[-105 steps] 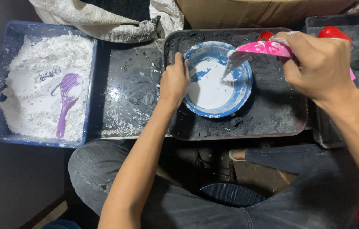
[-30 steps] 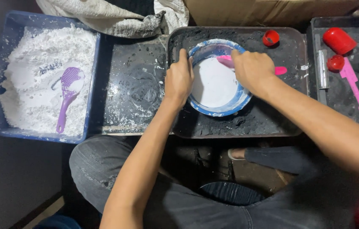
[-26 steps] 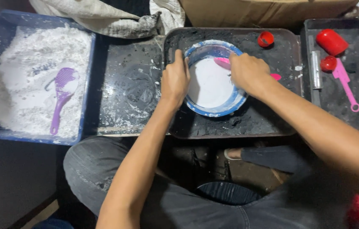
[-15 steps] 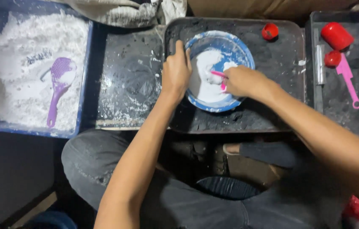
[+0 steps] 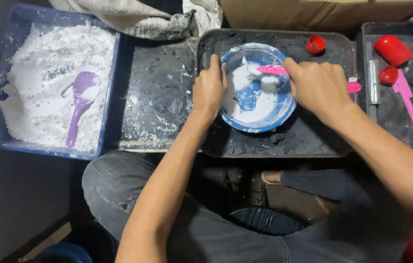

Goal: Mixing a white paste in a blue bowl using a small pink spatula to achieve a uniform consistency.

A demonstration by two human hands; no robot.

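Two hands work one blue bowl [image 5: 257, 95] on the dark tray [image 5: 313, 141]. Right hand [image 5: 319, 88] fingers close around a pink spoon [image 5: 274, 70], its blade in the white paste, likely stirring. Left hand [image 5: 210, 87] clamps the bowl's left rim, probably steadying it. White powder bin [image 5: 50, 83] sits far left.

Dim overall, lit from above; bright, nearly blown-out white powder [image 5: 45, 97] at left. Deep shadow below. Slightly soft, blurred toward lower edges.
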